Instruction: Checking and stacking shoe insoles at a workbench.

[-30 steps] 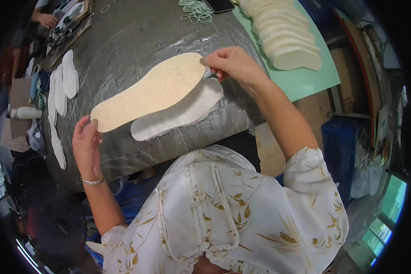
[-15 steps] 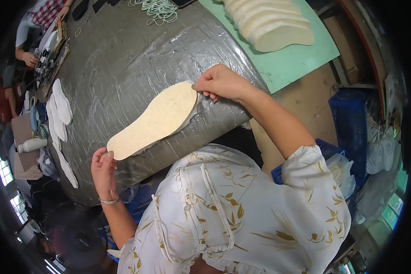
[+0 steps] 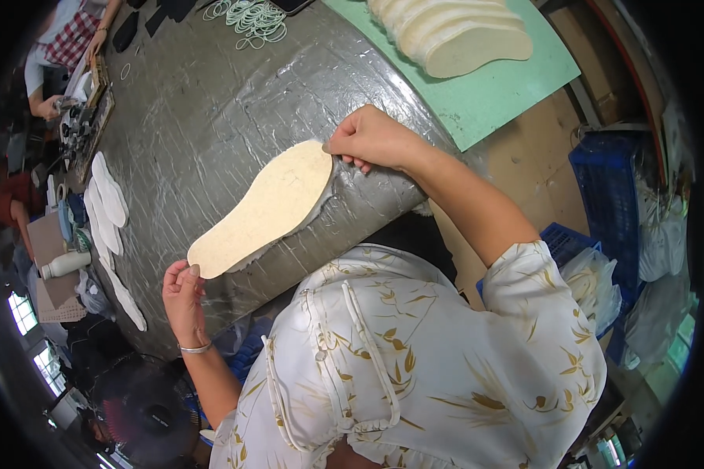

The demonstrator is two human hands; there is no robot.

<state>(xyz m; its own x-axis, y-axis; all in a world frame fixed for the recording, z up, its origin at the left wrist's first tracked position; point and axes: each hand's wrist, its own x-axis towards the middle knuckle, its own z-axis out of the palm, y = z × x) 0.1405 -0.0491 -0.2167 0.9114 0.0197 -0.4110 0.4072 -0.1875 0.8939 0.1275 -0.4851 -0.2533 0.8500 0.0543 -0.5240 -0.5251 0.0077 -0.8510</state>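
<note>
Cream insole blank (image 3: pixel 262 209): laid flat on the grey foil-wrapped tabletop (image 3: pixel 211 102), heel end toward the lower left, toe end toward the upper right. A white edge shows beneath the lower rim, probably a second insole under it; extent hidden.

Right hand (image 3: pixel 371 141): fingers closed, pinching the toe end against the tabletop.

Left hand (image 3: pixel 183 295): fingers curled, thumb at the heel tip, gripping that end lightly.

Surroundings: stack of cream insoles (image 3: pixel 457 31) on a green mat (image 3: pixel 508 90), well apart at upper right; loose white rings (image 3: pixel 246 16) near the far edge; row of white insoles (image 3: pixel 105 203) along the left rim; white bottle (image 3: pixel 64 264) beside them; a co-worker's hands at the far left corner.

Probable faults:
- Layer misalignment, if one end is released first or pulled sideways.
- Sliding on the glossy, wrinkled foil under uneven pressure.
- Creasing or buckling at mid-length, if both ends are pushed inward.
- Heel end dropping off the near tabletop edge, since it lies close to it.
</note>
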